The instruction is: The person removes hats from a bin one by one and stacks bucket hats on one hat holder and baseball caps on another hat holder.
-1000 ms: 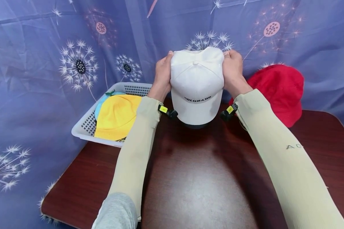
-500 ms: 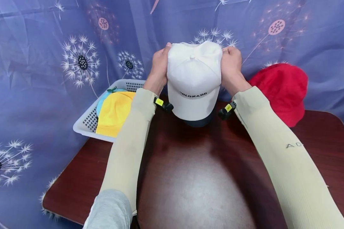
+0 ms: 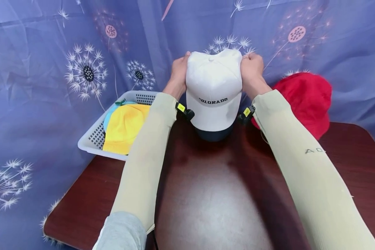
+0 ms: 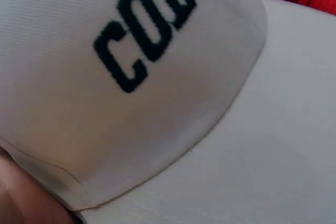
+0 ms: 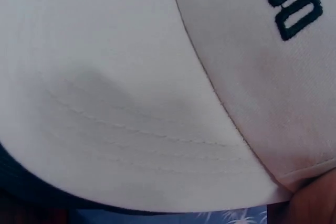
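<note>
A white baseball cap with dark COLORADO lettering stands between the hands in the head view, its brim pointing toward me. My left hand grips the cap's left side, thumb at the top edge. On the opposite side my right hand holds it with curled fingers. Under the white brim shows a dark navy curved piece, mostly covered by the cap. Both wrist views are filled by the cap's front and brim, with a bit of each hand at a lower corner.
To the left, a white plastic basket contains a yellow hat and a light blue hat. A red hat lies right, behind my right forearm. The dark wooden table meets a blue dandelion-print curtain.
The white cap has tipped back a little, so its lettering faces me more. More of the dark navy piece shows beneath the brim. Both hands keep their hold on the cap's sides.
</note>
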`<move>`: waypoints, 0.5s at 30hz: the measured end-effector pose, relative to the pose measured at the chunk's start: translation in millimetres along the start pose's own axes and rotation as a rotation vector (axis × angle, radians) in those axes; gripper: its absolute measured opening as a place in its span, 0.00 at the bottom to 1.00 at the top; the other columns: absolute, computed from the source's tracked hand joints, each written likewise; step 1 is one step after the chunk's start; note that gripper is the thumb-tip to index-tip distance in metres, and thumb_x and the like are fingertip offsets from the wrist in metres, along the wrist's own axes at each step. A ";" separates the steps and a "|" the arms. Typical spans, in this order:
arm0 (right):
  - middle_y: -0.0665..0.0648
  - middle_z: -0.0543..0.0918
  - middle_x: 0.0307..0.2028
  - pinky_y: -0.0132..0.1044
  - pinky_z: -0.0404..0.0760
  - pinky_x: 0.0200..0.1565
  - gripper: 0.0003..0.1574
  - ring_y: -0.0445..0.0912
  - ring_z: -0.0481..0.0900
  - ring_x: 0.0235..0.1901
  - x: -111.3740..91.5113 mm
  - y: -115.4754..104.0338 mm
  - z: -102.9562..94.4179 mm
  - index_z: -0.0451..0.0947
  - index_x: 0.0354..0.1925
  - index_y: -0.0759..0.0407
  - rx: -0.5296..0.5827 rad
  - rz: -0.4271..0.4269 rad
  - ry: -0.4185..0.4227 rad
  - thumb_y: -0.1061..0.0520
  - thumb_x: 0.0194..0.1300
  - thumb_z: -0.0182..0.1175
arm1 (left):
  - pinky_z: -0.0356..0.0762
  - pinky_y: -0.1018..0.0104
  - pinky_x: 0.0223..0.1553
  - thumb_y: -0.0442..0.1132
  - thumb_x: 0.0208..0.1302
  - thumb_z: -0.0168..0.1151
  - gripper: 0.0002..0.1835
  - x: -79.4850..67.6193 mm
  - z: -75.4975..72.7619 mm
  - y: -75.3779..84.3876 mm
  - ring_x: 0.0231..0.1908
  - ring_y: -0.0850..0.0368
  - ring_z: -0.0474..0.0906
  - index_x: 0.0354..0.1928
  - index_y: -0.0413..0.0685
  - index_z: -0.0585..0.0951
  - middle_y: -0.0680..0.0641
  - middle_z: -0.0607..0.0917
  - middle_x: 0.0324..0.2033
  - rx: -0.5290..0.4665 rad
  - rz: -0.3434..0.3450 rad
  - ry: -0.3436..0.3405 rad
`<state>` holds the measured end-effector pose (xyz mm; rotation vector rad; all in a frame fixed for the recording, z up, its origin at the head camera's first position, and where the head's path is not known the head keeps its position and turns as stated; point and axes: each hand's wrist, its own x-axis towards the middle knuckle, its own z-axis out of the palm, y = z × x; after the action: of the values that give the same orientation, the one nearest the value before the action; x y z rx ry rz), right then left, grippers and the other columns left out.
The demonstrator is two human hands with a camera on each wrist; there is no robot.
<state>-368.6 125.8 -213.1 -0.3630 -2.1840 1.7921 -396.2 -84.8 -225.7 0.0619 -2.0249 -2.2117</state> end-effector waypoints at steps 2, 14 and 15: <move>0.50 0.66 0.32 0.32 0.68 0.45 0.22 0.42 0.66 0.38 1.2 6.4 1.3 0.65 0.25 0.53 -0.019 0.003 0.004 0.58 0.80 0.43 | 0.78 0.68 0.41 0.53 0.84 0.51 0.23 -0.1 0.2 -7.5 0.37 0.61 0.77 0.30 0.51 0.80 0.51 0.78 0.32 0.015 -0.004 0.007; 0.50 0.71 0.40 0.34 0.74 0.52 0.16 0.44 0.70 0.48 6.7 30.6 7.7 0.70 0.28 0.53 -0.022 0.134 -0.027 0.60 0.75 0.45 | 0.78 0.66 0.49 0.52 0.85 0.50 0.24 6.8 -3.4 -39.9 0.44 0.58 0.78 0.29 0.49 0.78 0.49 0.79 0.40 0.122 -0.032 0.016; 0.50 0.71 0.40 0.34 0.74 0.53 0.15 0.44 0.70 0.48 7.2 32.9 8.0 0.71 0.30 0.53 -0.033 0.137 -0.031 0.60 0.76 0.45 | 0.77 0.65 0.50 0.53 0.85 0.49 0.24 7.4 -3.5 -42.2 0.45 0.58 0.77 0.30 0.49 0.78 0.49 0.79 0.41 0.142 -0.037 0.012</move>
<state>-378.0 127.6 -246.4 -0.5068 -2.2628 1.8449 -406.4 -85.8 -267.4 0.1282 -2.1891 -2.0796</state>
